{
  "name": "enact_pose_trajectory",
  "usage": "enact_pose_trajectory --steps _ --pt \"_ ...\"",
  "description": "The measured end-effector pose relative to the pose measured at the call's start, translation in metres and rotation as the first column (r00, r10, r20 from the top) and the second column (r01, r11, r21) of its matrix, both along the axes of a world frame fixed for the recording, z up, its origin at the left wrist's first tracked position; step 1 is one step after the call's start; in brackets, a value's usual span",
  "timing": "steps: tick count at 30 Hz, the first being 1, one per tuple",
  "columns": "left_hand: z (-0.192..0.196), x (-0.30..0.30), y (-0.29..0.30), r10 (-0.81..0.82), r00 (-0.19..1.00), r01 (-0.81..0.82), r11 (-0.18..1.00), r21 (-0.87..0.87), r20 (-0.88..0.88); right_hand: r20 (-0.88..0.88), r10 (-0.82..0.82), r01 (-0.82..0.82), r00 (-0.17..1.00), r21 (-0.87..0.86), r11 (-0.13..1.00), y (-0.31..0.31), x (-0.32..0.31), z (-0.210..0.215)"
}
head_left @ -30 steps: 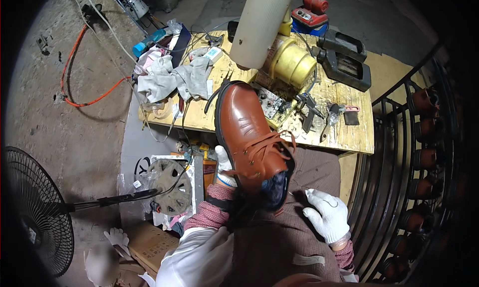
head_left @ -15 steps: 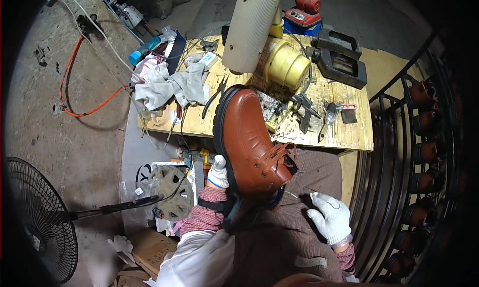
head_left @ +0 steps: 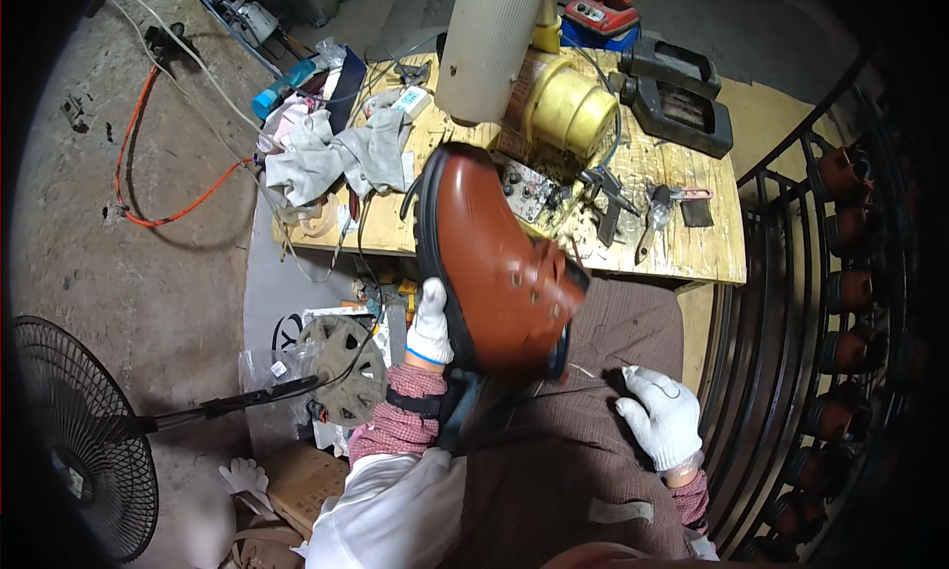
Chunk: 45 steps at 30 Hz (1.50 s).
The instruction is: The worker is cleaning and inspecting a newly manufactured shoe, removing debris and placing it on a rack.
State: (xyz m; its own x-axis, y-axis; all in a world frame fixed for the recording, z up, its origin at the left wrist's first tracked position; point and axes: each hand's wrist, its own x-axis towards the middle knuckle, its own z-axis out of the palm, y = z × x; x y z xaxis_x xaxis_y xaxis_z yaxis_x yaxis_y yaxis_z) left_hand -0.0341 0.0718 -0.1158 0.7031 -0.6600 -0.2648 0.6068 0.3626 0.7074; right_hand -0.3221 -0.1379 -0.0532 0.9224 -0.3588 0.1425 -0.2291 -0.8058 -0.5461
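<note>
A brown leather boot [head_left: 489,262] with a thick black sole fills the middle, held up over my lap. Its toe points away toward the table, and its laced upper faces right, slightly smeared by motion. In a white knit glove, my left hand [head_left: 431,322] grips the boot at the sole's left side; the thumb shows and the other fingers are hidden behind the boot. My right hand [head_left: 662,419], gloved in the same way, lies on the brown cloth [head_left: 554,470] over my lap, holding nothing I can see, with thumb and fingers apart.
The wooden table [head_left: 692,243] ahead bears a yellow machine [head_left: 568,109] under a wide pale pipe [head_left: 489,55], grey rags [head_left: 371,149], pliers and black trays [head_left: 682,119]. A black fan [head_left: 84,440] stands left. On the right is a metal rack [head_left: 761,312] with several brown boots [head_left: 850,292].
The boot has tilted in my left hand, showing more of its side, with its toe shifted up and left. My right hand has moved slightly right along my lap.
</note>
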Motion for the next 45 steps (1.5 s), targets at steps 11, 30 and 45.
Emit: enact_pose_trajectory --steps 11,30,45 --pt "0.062 0.043 -0.055 0.23 0.97 -0.237 0.967 0.094 0.079 0.006 0.005 -0.005 1.0 -0.013 1.0 0.001 0.003 -0.009" --pt "0.139 0.103 -0.114 0.469 0.725 -0.594 0.796 0.114 0.504 0.12 0.044 -0.038 0.992 -0.05 0.998 -0.02 0.035 -0.004" --pt "0.098 0.037 -0.055 0.447 0.762 -0.596 0.767 0.238 0.468 -0.603 0.566 -0.773 0.562 -0.141 0.618 0.0 0.169 0.046"
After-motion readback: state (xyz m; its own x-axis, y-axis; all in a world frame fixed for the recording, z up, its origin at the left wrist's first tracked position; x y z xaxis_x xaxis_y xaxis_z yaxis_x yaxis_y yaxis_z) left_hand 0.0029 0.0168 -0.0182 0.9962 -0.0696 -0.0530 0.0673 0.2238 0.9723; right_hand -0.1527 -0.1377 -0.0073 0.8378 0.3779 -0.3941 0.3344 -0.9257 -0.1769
